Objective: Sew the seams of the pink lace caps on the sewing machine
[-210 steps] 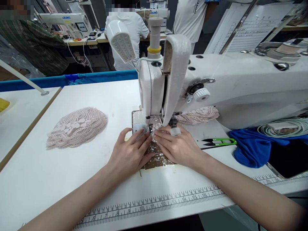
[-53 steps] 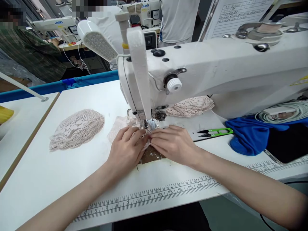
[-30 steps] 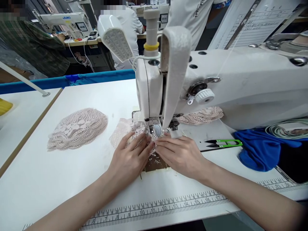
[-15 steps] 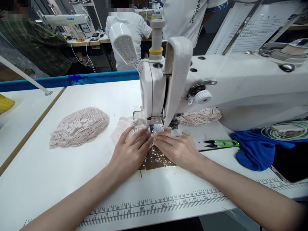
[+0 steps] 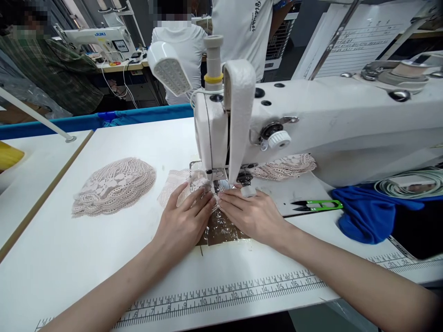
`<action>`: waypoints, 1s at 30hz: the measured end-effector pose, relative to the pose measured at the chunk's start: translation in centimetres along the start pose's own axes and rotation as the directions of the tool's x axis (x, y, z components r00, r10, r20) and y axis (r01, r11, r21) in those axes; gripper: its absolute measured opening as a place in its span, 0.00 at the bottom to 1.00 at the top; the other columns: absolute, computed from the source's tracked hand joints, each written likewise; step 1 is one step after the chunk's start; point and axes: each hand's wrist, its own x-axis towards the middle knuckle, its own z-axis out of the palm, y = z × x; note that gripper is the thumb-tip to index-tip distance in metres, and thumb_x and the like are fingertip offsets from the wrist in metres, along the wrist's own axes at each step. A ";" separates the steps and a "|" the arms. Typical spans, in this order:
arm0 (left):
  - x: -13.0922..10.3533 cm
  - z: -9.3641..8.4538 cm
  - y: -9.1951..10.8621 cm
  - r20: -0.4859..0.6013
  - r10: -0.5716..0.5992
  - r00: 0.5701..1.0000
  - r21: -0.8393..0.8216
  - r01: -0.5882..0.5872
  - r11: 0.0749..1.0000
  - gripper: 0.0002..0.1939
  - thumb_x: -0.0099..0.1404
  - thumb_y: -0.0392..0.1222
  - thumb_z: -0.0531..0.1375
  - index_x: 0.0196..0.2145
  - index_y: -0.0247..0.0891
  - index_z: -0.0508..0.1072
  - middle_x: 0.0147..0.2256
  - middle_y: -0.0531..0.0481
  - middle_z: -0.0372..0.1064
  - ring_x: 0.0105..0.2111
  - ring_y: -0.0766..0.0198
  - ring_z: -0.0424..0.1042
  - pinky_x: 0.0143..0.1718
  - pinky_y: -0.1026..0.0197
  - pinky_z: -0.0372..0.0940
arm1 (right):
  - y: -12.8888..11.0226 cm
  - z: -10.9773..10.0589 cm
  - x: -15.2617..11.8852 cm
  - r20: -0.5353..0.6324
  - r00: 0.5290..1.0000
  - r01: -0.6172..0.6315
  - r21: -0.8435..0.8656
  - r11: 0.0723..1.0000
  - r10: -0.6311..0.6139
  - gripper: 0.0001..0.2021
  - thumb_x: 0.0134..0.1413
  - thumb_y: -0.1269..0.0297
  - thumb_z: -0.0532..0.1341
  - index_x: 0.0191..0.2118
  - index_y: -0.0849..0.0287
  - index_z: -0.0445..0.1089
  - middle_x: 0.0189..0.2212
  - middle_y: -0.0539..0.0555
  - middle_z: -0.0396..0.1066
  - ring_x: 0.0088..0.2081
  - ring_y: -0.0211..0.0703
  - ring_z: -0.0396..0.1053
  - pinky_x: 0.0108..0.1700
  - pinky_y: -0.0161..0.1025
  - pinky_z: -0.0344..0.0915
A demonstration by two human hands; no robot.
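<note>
At the needle of a white sewing machine [image 5: 211, 133], a piece of pale pink lace [image 5: 175, 182] lies under the presser foot area. My left hand [image 5: 185, 216] rests on this lace just left of the needle, fingers stretched out and slightly spread. My right hand [image 5: 256, 214] lies flat to the right of the needle, its fingers long and close together, tips touching the lace edge. The fingertips of both hands nearly meet in front of the foot. Much of the lace is hidden under the fingers. Brown shiny tape [image 5: 223, 228] covers the bed between my wrists.
A stack of lace pieces [image 5: 114, 186] sits on the left; more lace [image 5: 285, 167] lies behind the needle. Green-handled thread snips [image 5: 316, 205], a blue cloth [image 5: 367, 214] and a dark phone-like object [image 5: 418, 230] are at right. A printed ruler [image 5: 221, 299] runs along the front edge.
The view has shifted a little, so the machine head appears further left. Both hands stay at the needle in nearly the same pose. A standing person in the background appears further left.
</note>
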 end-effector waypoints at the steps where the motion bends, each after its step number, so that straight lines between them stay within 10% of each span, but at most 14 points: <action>1: 0.0 0.0 0.0 0.004 -0.007 1.000 0.006 0.007 1.000 0.17 0.67 0.31 0.54 0.52 0.40 0.72 0.48 0.48 0.75 0.52 0.55 0.70 0.61 0.42 0.53 | 0.0 0.0 0.0 0.001 1.000 0.004 -0.003 1.000 -0.004 0.10 0.56 0.78 0.58 0.39 0.63 0.76 0.38 0.54 0.78 0.39 0.42 0.75 0.46 0.40 0.68; 30: 0.0 -0.3 0.4 -0.026 0.029 0.999 0.055 -0.027 0.998 0.13 0.68 0.34 0.55 0.48 0.33 0.74 0.45 0.46 0.77 0.49 0.55 0.73 0.60 0.44 0.54 | -0.3 -0.3 0.1 0.041 0.998 -0.036 -0.082 0.996 0.039 0.10 0.57 0.74 0.58 0.42 0.63 0.76 0.37 0.56 0.79 0.37 0.43 0.74 0.48 0.42 0.67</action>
